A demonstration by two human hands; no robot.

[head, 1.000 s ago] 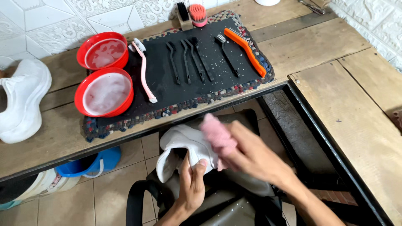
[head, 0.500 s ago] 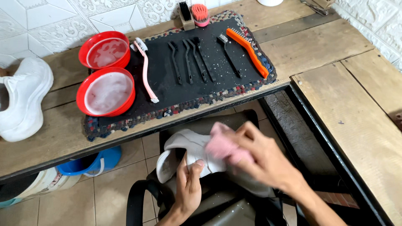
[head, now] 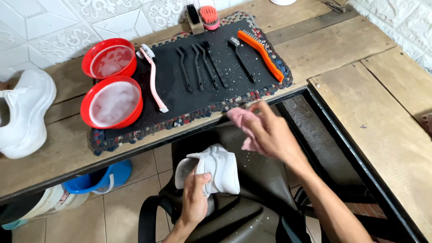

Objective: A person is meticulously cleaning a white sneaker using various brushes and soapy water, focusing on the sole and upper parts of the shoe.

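Left hand (head: 194, 202) fingers wrapped on a white shoe (head: 216, 173), held low at near centre below the surface (head: 351, 54) edge. Right hand (head: 270, 135) fingers clutch a pink cloth (head: 240, 119) just right of the shoe, apart from it. Black mat (head: 180, 96) with brushes lies far.

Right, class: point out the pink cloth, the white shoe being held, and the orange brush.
pink cloth (head: 240, 118), head view, on the bunched part above the right hand's fingers.
white shoe (head: 221, 171), head view, on its side panel.
orange brush (head: 263, 57), head view, on the middle of its handle.
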